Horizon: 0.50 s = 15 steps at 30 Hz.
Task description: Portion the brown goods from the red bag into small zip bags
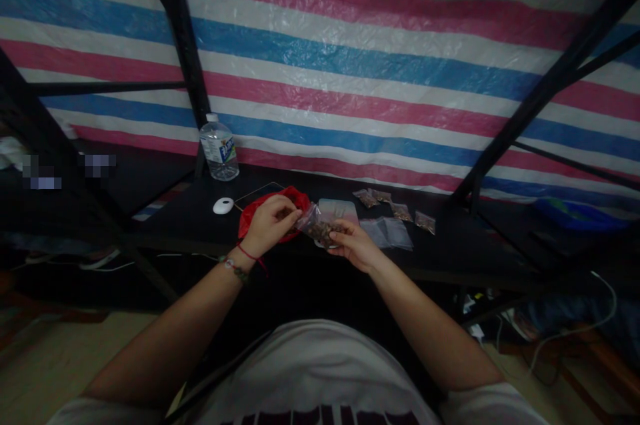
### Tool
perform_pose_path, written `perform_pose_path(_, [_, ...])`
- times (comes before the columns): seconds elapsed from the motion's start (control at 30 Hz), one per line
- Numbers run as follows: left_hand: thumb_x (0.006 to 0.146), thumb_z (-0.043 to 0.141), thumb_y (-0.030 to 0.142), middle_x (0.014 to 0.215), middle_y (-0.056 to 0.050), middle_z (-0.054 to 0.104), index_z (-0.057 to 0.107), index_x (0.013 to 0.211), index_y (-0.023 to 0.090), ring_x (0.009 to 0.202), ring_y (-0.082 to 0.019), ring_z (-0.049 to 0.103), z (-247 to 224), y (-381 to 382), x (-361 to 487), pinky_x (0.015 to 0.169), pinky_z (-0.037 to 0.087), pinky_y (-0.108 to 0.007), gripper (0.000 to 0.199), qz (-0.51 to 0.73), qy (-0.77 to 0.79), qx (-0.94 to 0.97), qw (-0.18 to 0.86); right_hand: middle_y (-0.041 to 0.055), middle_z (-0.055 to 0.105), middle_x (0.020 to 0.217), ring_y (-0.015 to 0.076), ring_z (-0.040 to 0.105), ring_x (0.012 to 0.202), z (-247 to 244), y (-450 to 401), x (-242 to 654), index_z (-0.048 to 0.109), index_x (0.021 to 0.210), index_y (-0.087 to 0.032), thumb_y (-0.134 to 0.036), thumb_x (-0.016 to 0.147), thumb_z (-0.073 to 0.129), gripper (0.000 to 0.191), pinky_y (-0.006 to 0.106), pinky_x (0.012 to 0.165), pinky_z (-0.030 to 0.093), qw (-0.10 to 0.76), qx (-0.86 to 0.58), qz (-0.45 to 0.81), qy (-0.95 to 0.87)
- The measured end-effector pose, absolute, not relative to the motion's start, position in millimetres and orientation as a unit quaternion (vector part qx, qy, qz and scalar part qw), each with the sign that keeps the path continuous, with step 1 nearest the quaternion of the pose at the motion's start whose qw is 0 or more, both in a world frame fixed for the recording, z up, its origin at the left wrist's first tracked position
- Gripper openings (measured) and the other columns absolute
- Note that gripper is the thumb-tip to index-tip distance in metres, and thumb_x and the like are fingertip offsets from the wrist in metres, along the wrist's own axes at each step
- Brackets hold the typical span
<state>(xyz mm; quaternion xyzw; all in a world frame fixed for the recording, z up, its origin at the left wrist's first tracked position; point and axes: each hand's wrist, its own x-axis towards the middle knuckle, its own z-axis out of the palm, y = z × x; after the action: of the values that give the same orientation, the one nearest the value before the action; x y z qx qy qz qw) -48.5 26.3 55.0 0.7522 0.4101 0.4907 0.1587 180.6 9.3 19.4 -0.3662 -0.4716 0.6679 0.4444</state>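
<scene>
My right hand [353, 245] pinches the lower part of a clear plastic bag [320, 228] holding small brown pieces. At the bag's upper end is my left hand [275, 218], fingers closed over the edge of a red bag [253, 211] with brown contents; what its fingertips grip is too small to make out. Behind the clear bag lies a pale flat device [337, 207], partly covered. Flat empty clear bags [395, 233] lie right of my right hand. Several small filled bags [401, 212] rest beyond them.
A clear plastic bottle [220, 150] stands at the back left of the black table [170, 218], with a white mouse [223, 205] before it. Black metal posts [185, 45] rise in front of a striped sheet [325, 45]. A blue item [575, 215] lies at the far right.
</scene>
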Motion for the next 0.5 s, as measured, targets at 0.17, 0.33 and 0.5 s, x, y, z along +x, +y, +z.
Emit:
perform_pose_path(0.17, [0.085, 0.056, 0.040, 0.099, -0.008, 0.067, 0.065, 0.109, 0.018, 0.085, -0.018, 0.062, 49.8, 28.7, -48.0, 0.078, 0.050, -0.030, 0.033, 0.444, 0.386, 0.781, 0.212, 0.0012, 0.065, 0.100, 0.0153, 0.066, 0.078, 18.7, 9.9, 167.8, 0.057, 0.100, -0.023, -0.034, 0.061, 0.082, 0.048, 0.026, 0.058, 0.056, 0.495, -0.371, 0.649, -0.442])
perform_pose_path(0.33, [0.083, 0.056, 0.044, 0.096, -0.009, 0.070, 0.068, 0.093, 0.014, 0.087, -0.021, 0.065, 42.7, 40.9, -53.7, 0.084, 0.050, -0.034, 0.033, 0.449, 0.410, 0.741, 0.287, -0.0003, 0.063, 0.097, 0.0123, 0.064, 0.081, 22.9, 28.7, 148.5, 0.060, 0.092, -0.021, -0.031, 0.058, 0.082, 0.041, 0.026, 0.070, 0.056, 0.529, -0.349, 0.633, -0.443])
perform_pose_path(0.5, [0.086, 0.049, 0.042, 0.133, -0.013, 0.056, 0.064, 0.104, 0.015, 0.116, -0.024, 0.056, 38.6, 59.3, -73.8, 0.101, 0.043, -0.039, 0.036, 0.525, 0.449, 0.682, 0.239, 0.0017, 0.064, 0.097, 0.0131, 0.063, 0.084, 41.0, 63.2, 128.5, 0.061, 0.094, -0.021, -0.032, 0.063, 0.077, 0.037, 0.025, 0.070, 0.055, 0.551, -0.352, 0.577, -0.489])
